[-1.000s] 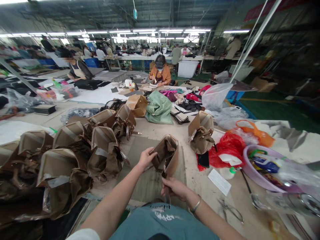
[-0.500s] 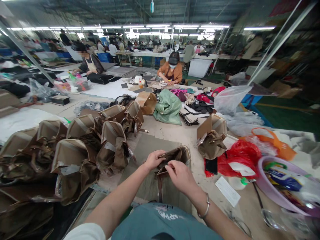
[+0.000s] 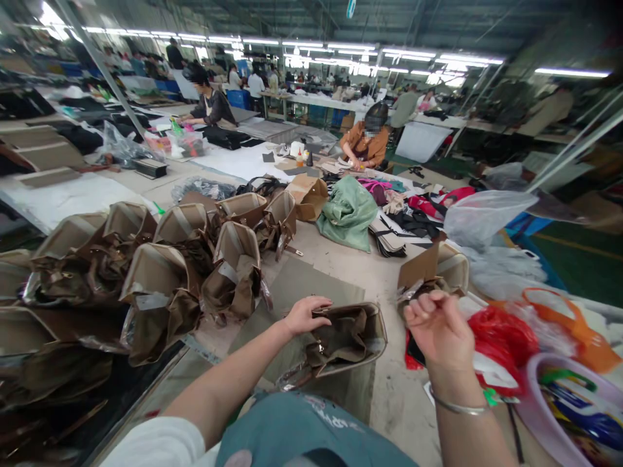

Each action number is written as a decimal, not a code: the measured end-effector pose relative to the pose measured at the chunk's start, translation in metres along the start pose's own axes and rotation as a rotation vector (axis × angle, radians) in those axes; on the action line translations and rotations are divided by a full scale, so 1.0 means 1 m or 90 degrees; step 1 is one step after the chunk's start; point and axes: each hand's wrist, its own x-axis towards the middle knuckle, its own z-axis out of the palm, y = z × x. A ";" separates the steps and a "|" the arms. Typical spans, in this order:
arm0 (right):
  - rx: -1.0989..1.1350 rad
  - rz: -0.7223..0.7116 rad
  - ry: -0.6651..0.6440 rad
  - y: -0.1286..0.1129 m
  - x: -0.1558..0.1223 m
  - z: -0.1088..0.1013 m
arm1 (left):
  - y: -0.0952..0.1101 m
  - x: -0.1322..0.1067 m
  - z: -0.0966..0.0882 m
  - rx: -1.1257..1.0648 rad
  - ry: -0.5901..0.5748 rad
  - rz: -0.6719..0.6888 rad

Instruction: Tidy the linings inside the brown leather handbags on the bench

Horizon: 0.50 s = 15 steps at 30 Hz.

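Note:
A brown handbag point(image 3: 348, 337) lies on its side on the table right in front of me, its mouth facing me. My left hand point(image 3: 305, 314) grips its left edge with fingers curled over the rim. My right hand point(image 3: 437, 329) is lifted off the bag to the right, fingers curled loosely inward with nothing visible in them. A metal bangle sits on that wrist. Another brown bag point(image 3: 435, 272) stands just beyond my right hand.
Several upright brown bags point(image 3: 185, 259) crowd the table's left half. A red plastic bag point(image 3: 506, 337), an orange bag point(image 3: 579, 327) and a purple basin point(image 3: 540, 415) lie right. A green sack point(image 3: 348, 214) lies farther back. People work at tables behind, one in orange point(image 3: 366, 139).
The bag was turned from upright to lying on its side. My right hand let go of it and rose to the right. The view swung left.

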 end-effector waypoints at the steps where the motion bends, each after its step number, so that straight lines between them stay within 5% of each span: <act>1: -0.067 0.004 -0.017 0.007 0.001 -0.003 | 0.000 0.000 0.001 -0.002 0.010 0.001; 7: -0.614 -0.031 -0.119 0.058 -0.019 0.032 | -0.003 0.001 0.007 -0.007 0.032 -0.014; 15: -0.837 -0.092 -0.100 0.068 -0.011 0.049 | -0.007 0.005 0.013 -0.010 0.049 -0.011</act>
